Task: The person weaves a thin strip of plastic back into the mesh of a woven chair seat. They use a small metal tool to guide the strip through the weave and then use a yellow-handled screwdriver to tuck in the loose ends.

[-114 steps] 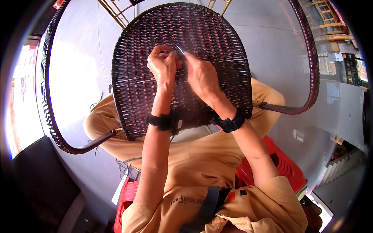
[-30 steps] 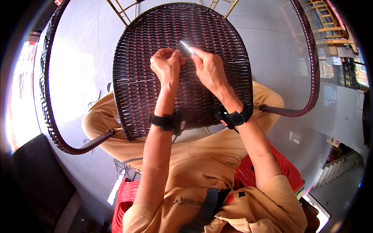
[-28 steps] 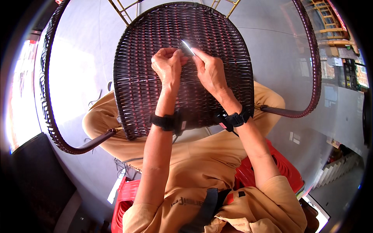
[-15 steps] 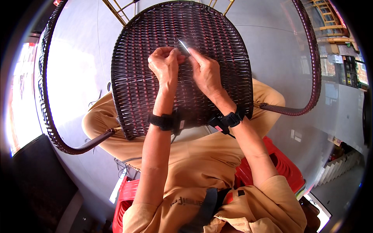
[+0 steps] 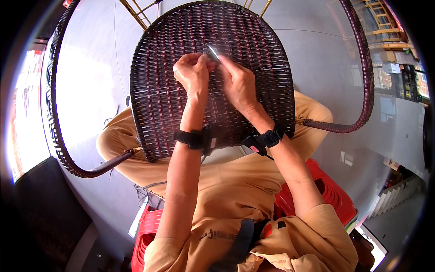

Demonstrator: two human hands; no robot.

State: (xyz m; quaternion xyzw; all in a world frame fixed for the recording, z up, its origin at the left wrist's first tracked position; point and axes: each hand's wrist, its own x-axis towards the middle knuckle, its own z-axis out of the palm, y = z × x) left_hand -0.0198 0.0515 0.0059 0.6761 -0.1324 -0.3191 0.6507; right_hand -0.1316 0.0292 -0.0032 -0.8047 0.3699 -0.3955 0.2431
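Note:
A dark brown and reddish woven wicker panel (image 5: 165,99) of a chair stands in front of me, between my knees. Over its upper middle, my left hand (image 5: 192,75) is closed, thumb and fingertips pinched together; what they hold, if anything, is too small to make out. Close beside it on the right, my right hand (image 5: 240,84) is closed round a slim pointed metal blade (image 5: 212,51). The blade's tip slants up and left, just above the left fingertips. Its handle is hidden inside the right hand.
Curved wicker-wrapped arms, left (image 5: 52,109) and right (image 5: 369,81), loop out from the chair. Gold-coloured metal legs (image 5: 136,13) show at the far side. I sit on a red plastic stool (image 5: 333,192). A dark cable (image 5: 156,185) runs by my left thigh.
The blade in my right hand has shifted very slightly left and up. Both hands otherwise keep nearly the same place and grip over the wicker.

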